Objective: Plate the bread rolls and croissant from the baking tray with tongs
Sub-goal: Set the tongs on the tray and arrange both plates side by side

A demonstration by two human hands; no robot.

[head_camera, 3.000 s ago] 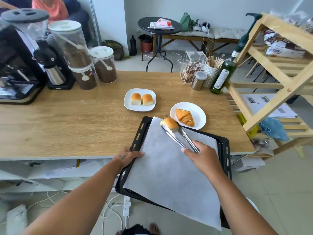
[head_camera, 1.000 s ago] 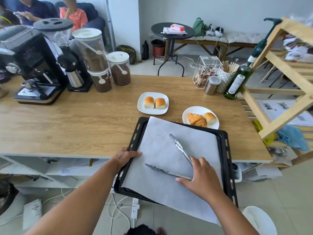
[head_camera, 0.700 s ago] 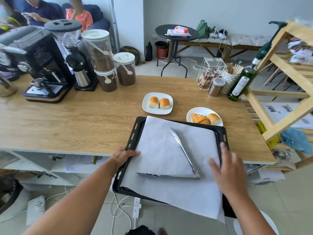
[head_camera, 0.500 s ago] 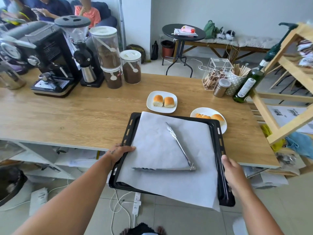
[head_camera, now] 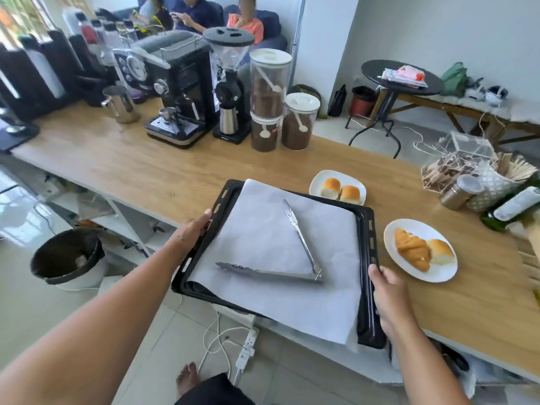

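The black baking tray (head_camera: 367, 238), lined with white paper, is held over the counter's front edge. My left hand (head_camera: 191, 229) grips its left rim and my right hand (head_camera: 385, 285) grips its right rim. Metal tongs (head_camera: 301, 249) lie spread open on the paper. No bread is on the tray. A white plate (head_camera: 317, 182) behind the tray holds two bread rolls (head_camera: 340, 190). A round white plate (head_camera: 444, 273) to the right holds the croissant (head_camera: 410, 251) and one bread roll (head_camera: 441, 252).
On the wooden counter (head_camera: 146, 171) stand an espresso machine (head_camera: 172, 89), a grinder (head_camera: 229, 83) and two coffee jars (head_camera: 270, 97) at the back left. A green bottle (head_camera: 511, 209) and stick holders (head_camera: 473, 176) are at the right. A bin (head_camera: 68, 258) stands on the floor at left.
My right hand set the tongs down on the paper and took hold of the tray's right rim. Both hands have lifted the tray and swung it left, away from the round plate.
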